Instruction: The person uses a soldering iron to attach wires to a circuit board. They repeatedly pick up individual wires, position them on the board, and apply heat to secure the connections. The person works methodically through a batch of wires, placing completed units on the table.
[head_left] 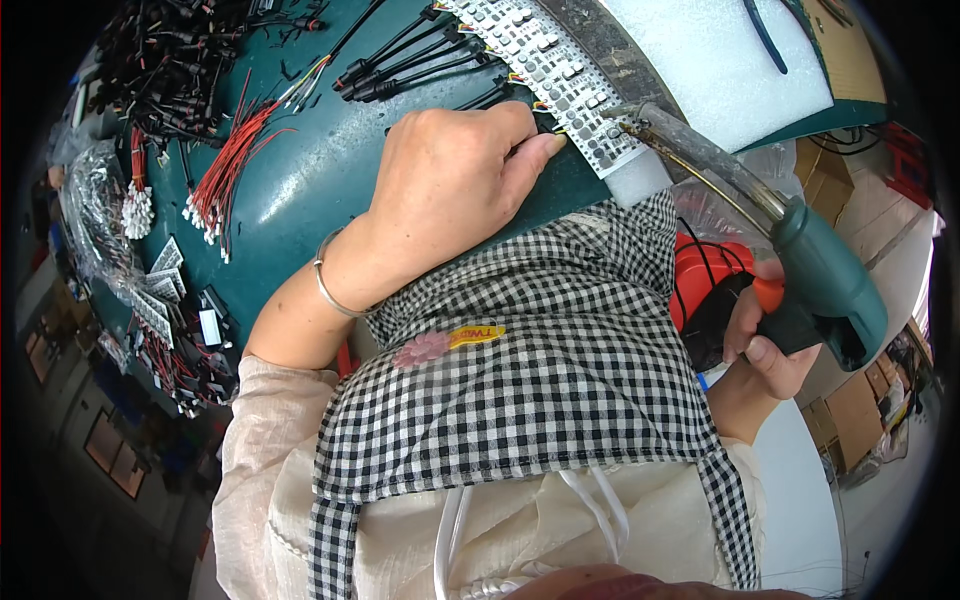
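Note:
A white strip of circuit boards (585,115) lies at the table's far edge, with black connector cables (410,62) joined by short coloured wires along its near left side. My left hand (450,165) is closed at the near end of that strip, its thumb and forefinger pinching a thin cable end against the board edge; most of this cable is hidden under the hand. On the right, my right hand (765,355) is wrapped round the grip of a green soldering gun (828,270), a finger at its orange trigger. The gun's tip reaches the strip's edge, close to my left fingertips.
Red wires with white plugs (225,180) lie on the green table (300,180), beside a heap of black connectors (165,70). Small boards (160,290) sit at the left edge. A dark bar (610,50) and white foam sheet (730,60) border the strip.

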